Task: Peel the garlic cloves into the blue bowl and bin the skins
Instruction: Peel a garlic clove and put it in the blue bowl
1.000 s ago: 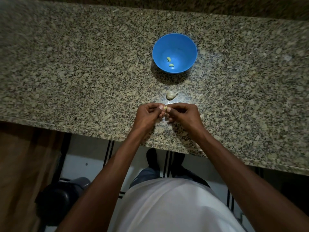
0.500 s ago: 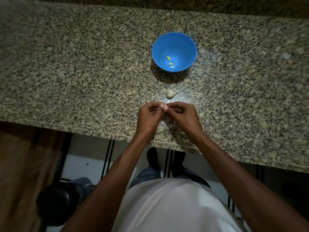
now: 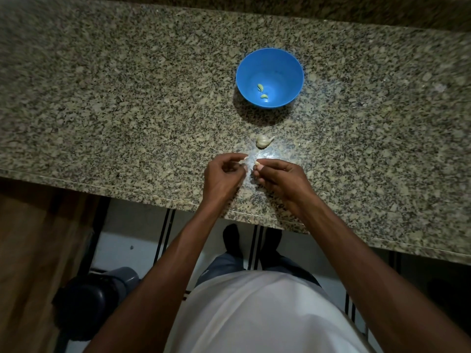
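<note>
Garlic clove (image 3: 257, 163) is pinched at the right hand's (image 3: 279, 178) fingertips, mostly hidden. Left hand (image 3: 222, 175) is curled — contents indiscernible. Two peeled cloves (image 3: 262, 90) are seen in the blue bowl (image 3: 290, 72); unpeeled garlic (image 3: 263, 141) lies between.

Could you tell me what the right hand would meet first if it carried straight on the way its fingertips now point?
The right hand points left, so it would probably meet the left hand's fingertips first, across a small gap. The unpeeled garlic lies farther up the counter, off that line. Depth is hard to judge.
</note>
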Demonstrator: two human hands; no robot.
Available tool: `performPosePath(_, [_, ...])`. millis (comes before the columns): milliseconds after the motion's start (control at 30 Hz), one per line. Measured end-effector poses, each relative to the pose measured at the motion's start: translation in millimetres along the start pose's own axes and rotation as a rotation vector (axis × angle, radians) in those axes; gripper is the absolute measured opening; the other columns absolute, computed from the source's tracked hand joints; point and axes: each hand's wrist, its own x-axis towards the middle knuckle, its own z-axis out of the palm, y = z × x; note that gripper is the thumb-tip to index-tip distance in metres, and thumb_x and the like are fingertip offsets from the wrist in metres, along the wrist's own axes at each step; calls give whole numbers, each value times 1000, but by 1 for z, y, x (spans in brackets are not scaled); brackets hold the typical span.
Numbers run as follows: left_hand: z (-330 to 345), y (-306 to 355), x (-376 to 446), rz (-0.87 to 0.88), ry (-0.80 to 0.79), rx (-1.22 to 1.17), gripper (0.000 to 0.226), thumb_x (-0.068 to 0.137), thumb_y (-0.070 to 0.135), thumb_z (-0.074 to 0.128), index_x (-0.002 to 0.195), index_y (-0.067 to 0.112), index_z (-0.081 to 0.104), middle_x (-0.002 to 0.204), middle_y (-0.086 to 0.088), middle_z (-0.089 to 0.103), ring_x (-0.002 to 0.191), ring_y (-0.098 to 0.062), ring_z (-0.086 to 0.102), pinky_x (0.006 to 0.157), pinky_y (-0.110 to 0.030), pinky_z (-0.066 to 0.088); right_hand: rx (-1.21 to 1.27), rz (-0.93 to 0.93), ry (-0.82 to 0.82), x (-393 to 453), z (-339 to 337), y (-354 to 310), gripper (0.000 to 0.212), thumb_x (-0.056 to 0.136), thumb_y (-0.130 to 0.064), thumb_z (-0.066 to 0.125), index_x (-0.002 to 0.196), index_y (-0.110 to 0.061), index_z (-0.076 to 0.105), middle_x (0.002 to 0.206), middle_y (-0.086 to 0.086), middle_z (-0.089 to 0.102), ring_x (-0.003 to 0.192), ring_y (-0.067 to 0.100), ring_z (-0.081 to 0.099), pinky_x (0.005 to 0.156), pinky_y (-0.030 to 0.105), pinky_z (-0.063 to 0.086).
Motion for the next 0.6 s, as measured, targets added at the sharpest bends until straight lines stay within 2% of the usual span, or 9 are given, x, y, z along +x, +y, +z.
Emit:
performPosePath(100, [0,-3,-1,48,-30,1,24,90,18,81,115,19,79,115,0,71,100,-9,69,79,-21,59,-45,-46,-5,-1,1,-2,19,92,-3,77,111,-1,78,102,18,80,102,31,77,97,41,61])
performPosePath(200, [3,-2,-3,-33,-66,-106,24,93,22,79,115,13,78,109,-1,78,101,-13,74,83,-33,63,-111,-100,18,-1,3,-2,20,91,-6,80,110,-1,78,100,17,80,102,35,77,94,47,61])
performPosePath(267, [5,2,-6,-100,-73,-174,27,90,20,82,114,8,77,103,-3,79,96,-13,76,80,-30,64,-176,-148,22,-1,3,-2,21,88,-12,84,107,-3,80,100,15,80,101,37,76,91,48,62])
performPosePath(467, [8,4,-4,-276,-102,-415,28,89,12,81,113,-1,75,91,-8,79,79,-13,75,74,-24,59,-295,-240,8,-3,2,-3,20,89,-17,84,106,-8,82,98,6,82,97,21,78,82,35,61])
performPosePath(600, [6,5,-1,-353,-130,-508,26,89,2,78,114,-6,74,88,-11,78,76,-15,73,73,-22,60,-435,-286,55,-3,2,-6,19,87,-23,86,103,-13,83,93,-1,82,91,14,79,85,37,64])
